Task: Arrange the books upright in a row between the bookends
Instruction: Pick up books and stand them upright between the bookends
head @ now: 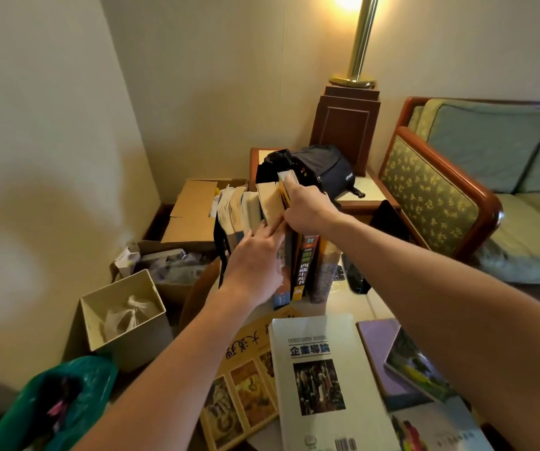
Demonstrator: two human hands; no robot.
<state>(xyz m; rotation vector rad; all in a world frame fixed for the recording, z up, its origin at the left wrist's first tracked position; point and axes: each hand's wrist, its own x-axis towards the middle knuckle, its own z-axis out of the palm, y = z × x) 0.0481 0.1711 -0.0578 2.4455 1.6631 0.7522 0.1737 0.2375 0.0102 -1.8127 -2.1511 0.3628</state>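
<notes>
A row of upright books (246,209) stands on the round table, spines toward me. A black bookend (219,249) shows at the row's left side. My left hand (255,265) presses flat against the books' near edges, fingers spread. My right hand (307,211) grips the top of a yellow-covered book (284,187) in the row. To its right stand a yellow-and-black spined book (306,265) and a brownish one (325,271). Lying flat in front are a white book (324,379), an orange book (242,369), a purple book (382,353) and others at the right.
Open cardboard boxes (194,209) and a white bin (125,317) stand on the floor at left, a green bag (57,405) nearer. A black bag (324,170) rests on a side table behind the books. A sofa (477,190) fills the right.
</notes>
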